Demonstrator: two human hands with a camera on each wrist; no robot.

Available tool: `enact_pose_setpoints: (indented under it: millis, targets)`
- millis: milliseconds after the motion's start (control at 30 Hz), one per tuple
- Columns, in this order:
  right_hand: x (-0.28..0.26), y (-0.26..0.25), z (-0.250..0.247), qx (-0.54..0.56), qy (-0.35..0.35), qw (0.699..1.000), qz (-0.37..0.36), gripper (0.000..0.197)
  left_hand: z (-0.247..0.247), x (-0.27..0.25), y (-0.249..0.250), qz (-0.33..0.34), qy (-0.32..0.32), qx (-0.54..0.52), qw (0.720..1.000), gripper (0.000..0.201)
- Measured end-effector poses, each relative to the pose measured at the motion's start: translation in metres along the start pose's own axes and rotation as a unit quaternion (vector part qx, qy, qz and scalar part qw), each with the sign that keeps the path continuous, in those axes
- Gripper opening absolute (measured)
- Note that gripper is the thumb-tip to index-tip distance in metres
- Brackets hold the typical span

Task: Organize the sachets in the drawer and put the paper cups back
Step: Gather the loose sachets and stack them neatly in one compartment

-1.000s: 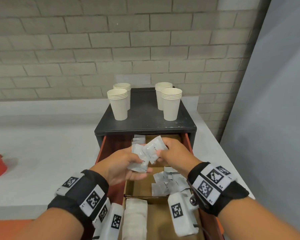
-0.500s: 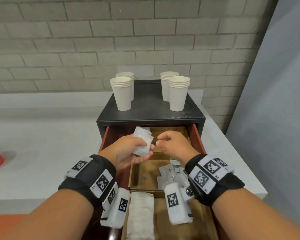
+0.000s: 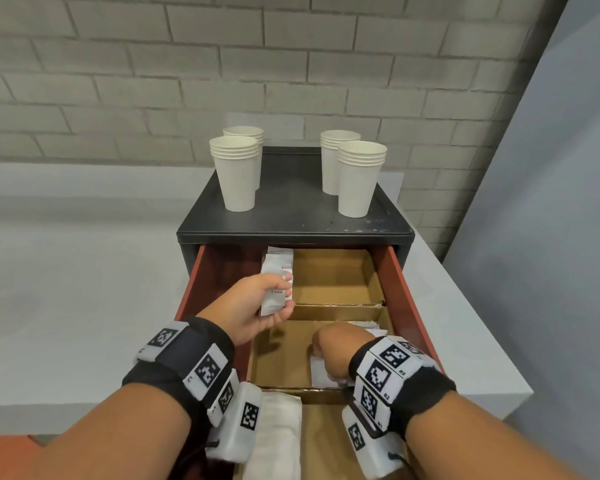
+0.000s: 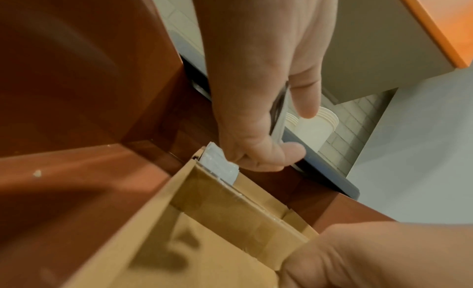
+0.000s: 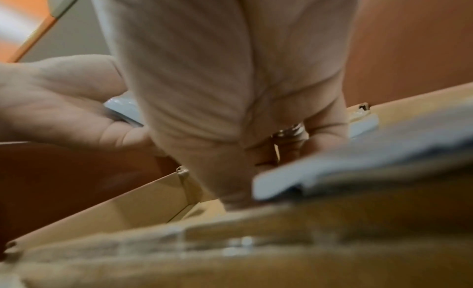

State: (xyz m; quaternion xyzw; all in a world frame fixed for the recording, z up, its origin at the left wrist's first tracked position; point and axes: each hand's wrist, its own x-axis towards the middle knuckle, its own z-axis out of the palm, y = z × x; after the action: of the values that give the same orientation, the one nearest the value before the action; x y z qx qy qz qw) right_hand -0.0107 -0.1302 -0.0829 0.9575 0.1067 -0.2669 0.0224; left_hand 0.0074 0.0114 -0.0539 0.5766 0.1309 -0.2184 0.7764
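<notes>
A: What are the hands up to?

B: The left hand (image 3: 257,306) grips a small stack of white sachets (image 3: 277,292), thumb and fingers curled round it, above the left edge of the drawer (image 3: 407,296). A second ago both hands met over that stack at the drawer's middle; now the right hand (image 3: 336,351) has dropped to about five o'clock from the left one, down into the middle cardboard compartment (image 3: 281,358).

A: Is the right hand clutching anything?

B: I cannot tell. It sits on the loose sachets (image 3: 321,372) there, touching them, but the fingers are hidden beneath the hand, and the right wrist view is too blurred to settle it.

A: So what does the shift mean?

B: My judgement: one sachet went into the left-hand stack, and the right hand is fetching the next. Sorting is under way, not finished.

A: And the compartments?

B: The back compartment (image 3: 336,275), at twelve o'clock from the hands, has a few sachets standing (image 3: 279,263) against its left wall; the rest of its floor is bare cardboard. The middle one holds the loose pile on its right side. The nearest one has a white cloth-like bundle (image 3: 281,438) at its left.

A: The cups?

B: Four stacks of paper cups (image 3: 238,178) stand upright on the black cabinet top (image 3: 291,216), further off at twelve o'clock, two left and two right. They are not yet put back. The cabinet rests on a pale bench (image 3: 84,271).
</notes>
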Motion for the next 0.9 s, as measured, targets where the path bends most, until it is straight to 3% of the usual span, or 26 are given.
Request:
enact_pose_setpoints:
  millis: [100,167,233,300,367,433,667,767,900]
  targets:
    - [0.001,0.011,0.001,0.067,0.049,0.997,0.0,0.028,0.0,0.003,-0.003,-0.008,0.019,0.012,1.0,0.022]
    - [0.002,0.018,-0.003,0.192,0.094,0.977,0.004,0.018,0.001,0.004,-0.006,-0.01,0.03,0.022,0.999,0.023]
    - [0.003,0.023,-0.012,0.358,0.135,0.924,0.005,0.005,0.003,0.006,-0.008,-0.009,0.036,0.03,0.999,0.019]
    - [0.004,0.026,-0.021,0.482,0.168,0.86,-0.005,0.013,0.006,0.007,-0.008,-0.003,0.041,0.033,0.999,0.015]
    - [0.005,0.027,-0.026,0.558,0.176,0.811,-0.007,0.017,0.009,0.009,-0.006,0.002,0.049,0.023,0.999,0.012]
    - [0.005,0.025,-0.028,0.596,0.179,0.783,-0.008,0.016,0.013,0.012,-0.003,0.005,0.046,0.004,0.999,0.015]
    - [0.007,0.021,-0.04,0.636,0.207,0.743,-0.028,0.018,0.013,0.019,-0.002,-0.024,-0.04,-0.057,0.997,0.044]
    - [0.007,0.022,-0.041,0.65,0.198,0.732,-0.045,0.015,0.012,0.022,0.003,-0.024,-0.058,-0.059,0.996,0.036]
    - [0.01,0.022,-0.039,0.646,0.218,0.731,-0.04,0.016,0.007,0.029,0.003,-0.009,-0.017,-0.067,0.998,0.033]
